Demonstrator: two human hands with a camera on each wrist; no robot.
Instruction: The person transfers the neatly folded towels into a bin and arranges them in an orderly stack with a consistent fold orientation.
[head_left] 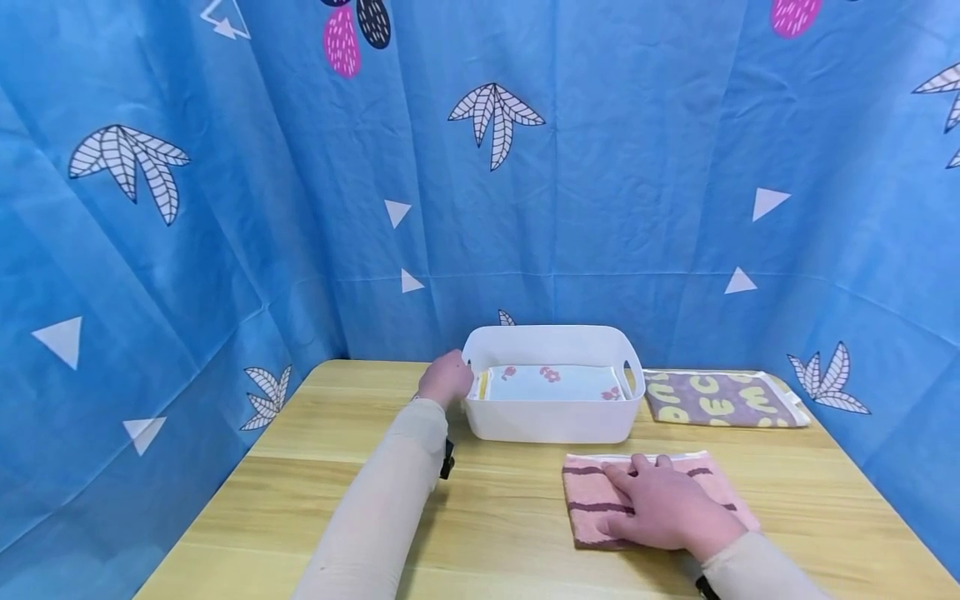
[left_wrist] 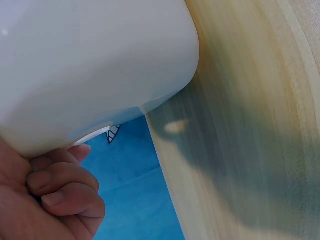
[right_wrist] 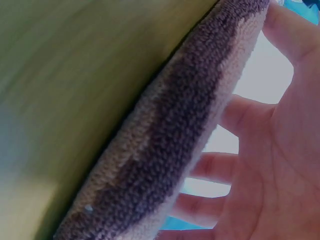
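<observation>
A white plastic basket [head_left: 551,422] stands at the far side of the table, with a folded white towel [head_left: 562,383] with pink flowers inside. My left hand [head_left: 447,379] is at the basket's left end and grips its handle. Seen in the left wrist view, the fingers [left_wrist: 75,200] curl beside the basket's outer wall [left_wrist: 110,65]. Nearer me lies a folded pink towel [head_left: 592,523] with dark stripes. My right hand [head_left: 667,506] rests on top of it, fingers spread. In the right wrist view, the towel's thick folded edge [right_wrist: 170,135] runs past the outstretched fingers [right_wrist: 215,167].
Right of the basket lies a folded purple towel [head_left: 686,392] with yellow letters, near the table's back right corner. Blue patterned curtains [head_left: 600,208] hang behind the wooden table [head_left: 300,492] and along both sides. A yellow strip [head_left: 483,385] shows at the left inside the basket.
</observation>
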